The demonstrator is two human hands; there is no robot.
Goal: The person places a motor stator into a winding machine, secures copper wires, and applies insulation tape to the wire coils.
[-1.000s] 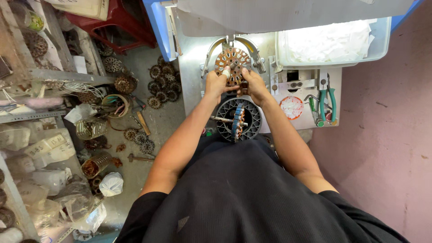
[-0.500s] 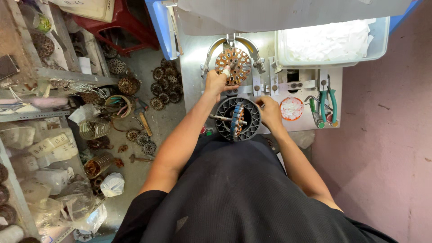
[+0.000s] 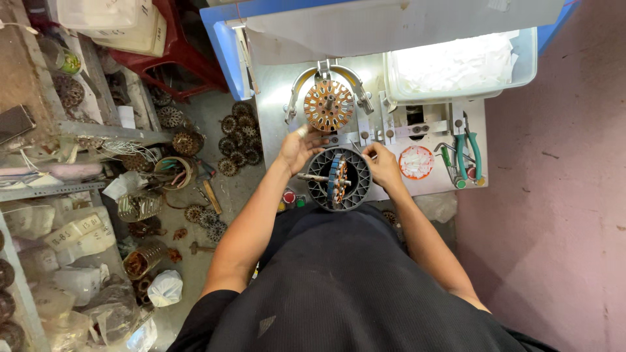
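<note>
Matt dark plastic basket [image 3: 317, 190], coppery metal stator [image 3: 328, 105], dull steel bench [image 3: 274, 98], translucent plastic tub [image 3: 529, 62].

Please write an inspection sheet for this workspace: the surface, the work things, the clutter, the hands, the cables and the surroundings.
Surface: grey metal bench, partly covered by tools.
Work things: copper-wound stator upright in a clamp; dark round housing at the bench's near edge.
Clutter: green-handled pliers, clear plastic tub, red-and-white round thing.
Hands: left hand touches the housing rim; right hand beside it, seemingly pinching something thin.
Cables: coloured wire coil on the floor.
Surroundings: stators on the floor, shelves with bags, pink wall.
</note>
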